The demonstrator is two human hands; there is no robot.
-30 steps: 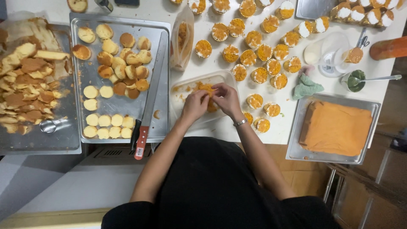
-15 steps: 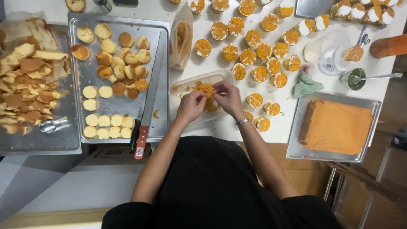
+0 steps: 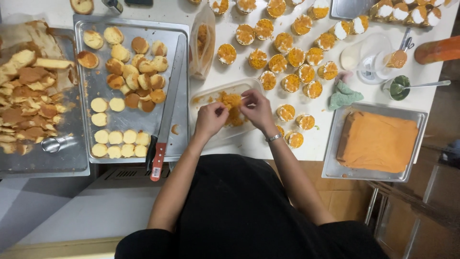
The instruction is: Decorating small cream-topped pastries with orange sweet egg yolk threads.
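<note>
Change: both hands sit a little lower over the tub than a second ago; nothing else on the table has shifted.
Far-left tray (image 3: 19, 165): heaped with brown and yellow cake offcuts; a round metal cutter (image 3: 56, 143) lies at its near edge.
Baking tray (image 3: 179, 139): round cake discs (image 3: 120, 143), pale ones in rows near the front, browner ones piled further back. A long knife (image 3: 166, 115) with a red handle lies along its right side; a small white sticker on the handle, print too small to tell.
Bag (image 3: 202, 41): clear plastic, upright, orange crumbs inside; no label seen.
Left hand (image 3: 211, 119): fingers curled together over the tub; it seems to pinch some shreds, but the grip is not clear.
Tub (image 3: 206, 96): clear, shallow plastic, holding orange shreds (image 3: 231, 101), in front of the person.
Right hand (image 3: 256, 109): fingertips drawn together in the shreds, apparently nipping a small tuft; a bracelet on the wrist.
Cakes (image 3: 292, 62): many small rounds already topped orange, spread across the table's middle and back.
Progress: judged well along; most rounds in view carry topping, while the discs on the baking tray are bare.
Right side: green cloth (image 3: 344, 95), clear jug (image 3: 371, 60), green cup with spoon (image 3: 400, 87).
Right tray (image 3: 335, 168): holds a flat orange slab (image 3: 378, 141), uncut.
</note>
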